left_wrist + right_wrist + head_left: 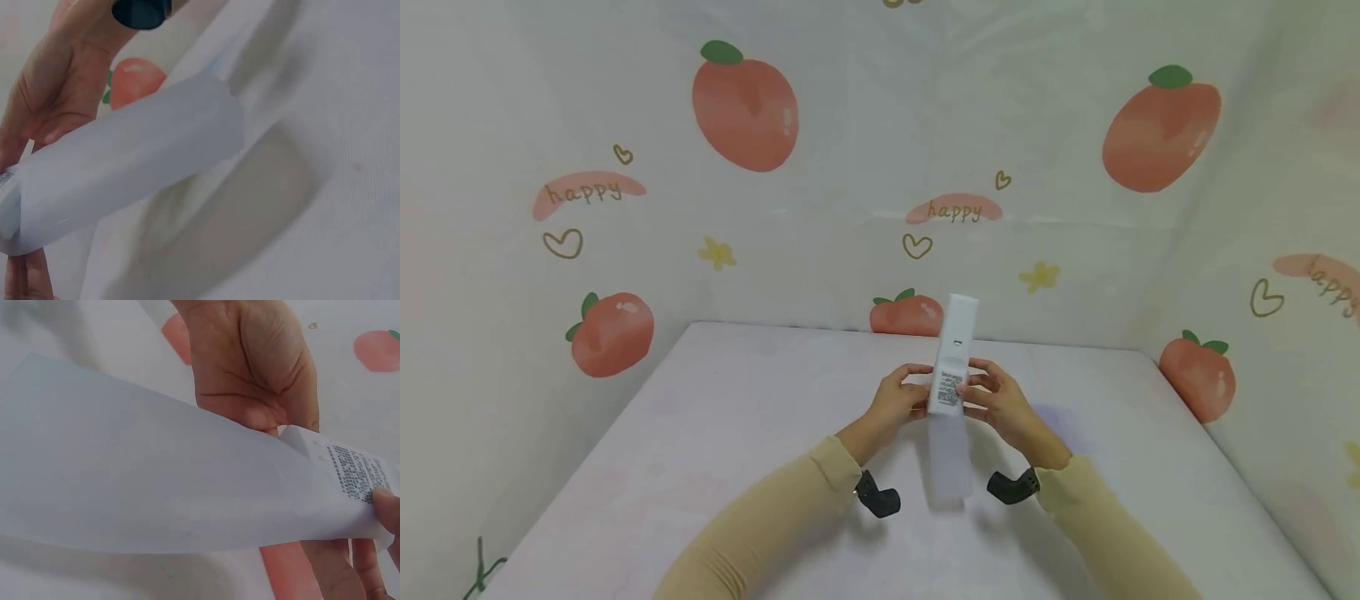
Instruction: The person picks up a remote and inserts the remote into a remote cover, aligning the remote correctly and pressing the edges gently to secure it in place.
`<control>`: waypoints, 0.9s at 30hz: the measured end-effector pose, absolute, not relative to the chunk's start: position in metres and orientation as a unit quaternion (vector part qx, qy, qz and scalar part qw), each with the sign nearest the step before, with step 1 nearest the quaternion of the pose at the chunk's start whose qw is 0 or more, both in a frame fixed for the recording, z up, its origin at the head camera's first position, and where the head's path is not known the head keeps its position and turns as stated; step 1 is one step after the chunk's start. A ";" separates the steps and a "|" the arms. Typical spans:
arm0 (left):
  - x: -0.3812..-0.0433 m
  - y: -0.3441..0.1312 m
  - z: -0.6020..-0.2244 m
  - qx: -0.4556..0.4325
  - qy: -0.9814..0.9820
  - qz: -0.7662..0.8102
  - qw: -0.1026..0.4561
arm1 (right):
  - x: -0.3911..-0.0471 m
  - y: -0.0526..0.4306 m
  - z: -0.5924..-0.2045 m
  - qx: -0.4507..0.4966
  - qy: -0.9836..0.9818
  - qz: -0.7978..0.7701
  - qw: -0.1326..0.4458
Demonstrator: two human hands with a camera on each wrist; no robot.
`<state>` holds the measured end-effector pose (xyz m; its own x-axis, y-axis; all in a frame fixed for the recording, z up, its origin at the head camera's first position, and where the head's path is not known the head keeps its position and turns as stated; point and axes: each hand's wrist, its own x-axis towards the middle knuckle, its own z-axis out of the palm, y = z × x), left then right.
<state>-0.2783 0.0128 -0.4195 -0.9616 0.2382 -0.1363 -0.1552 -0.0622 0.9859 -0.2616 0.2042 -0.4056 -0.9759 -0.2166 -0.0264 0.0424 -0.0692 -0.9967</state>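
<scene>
A long, narrow white box [958, 329] with a printed code label [950, 388] stands tilted above the table, in both hands. From its lower end hangs a frosted, translucent plastic sleeve [950, 458], which covers that part in the left wrist view too. My left hand [897, 398] holds the box by its left side, fingers reaching behind it. On the other side my right hand [1003, 406] grips it, the thumb [389, 509] lying on the label in the right wrist view. How far the box extends inside the sleeve is hard to tell.
The table [760, 400] has a pale cloth, and a backdrop [842, 150] printed with fruit and hearts rises behind it and at the sides. A black wrist camera [877, 496] sits on the left wrist, another wrist camera [1012, 487] on the right. A green string [481, 571] shows at lower left.
</scene>
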 end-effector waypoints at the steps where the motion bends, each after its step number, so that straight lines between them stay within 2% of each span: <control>1: -0.277 0.013 -0.420 0.029 0.666 0.734 0.130 | -0.262 0.203 -0.406 -0.061 0.672 -0.732 0.091; 11: -0.275 0.010 -0.418 0.045 0.666 0.740 0.086 | -0.260 0.198 -0.404 -0.072 0.646 -0.753 0.104; 14: -0.270 0.006 -0.409 0.066 0.696 0.708 0.101 | -0.259 0.199 -0.403 -0.083 0.639 -0.756 0.109; 20: -0.285 -0.002 -0.418 0.119 0.727 0.656 0.165 | -0.258 0.200 -0.403 -0.109 0.636 -0.755 0.114; 27: -0.290 -0.004 -0.415 0.120 0.757 0.624 0.156 | -0.257 0.198 -0.400 -0.125 0.631 -0.758 0.108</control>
<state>-0.2899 -0.0041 -0.4145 -0.9225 0.3761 -0.0868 -0.0133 0.1937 0.9810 -0.2569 0.1978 -0.4002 -0.9450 -0.3228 0.0532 0.0060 -0.1795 -0.9837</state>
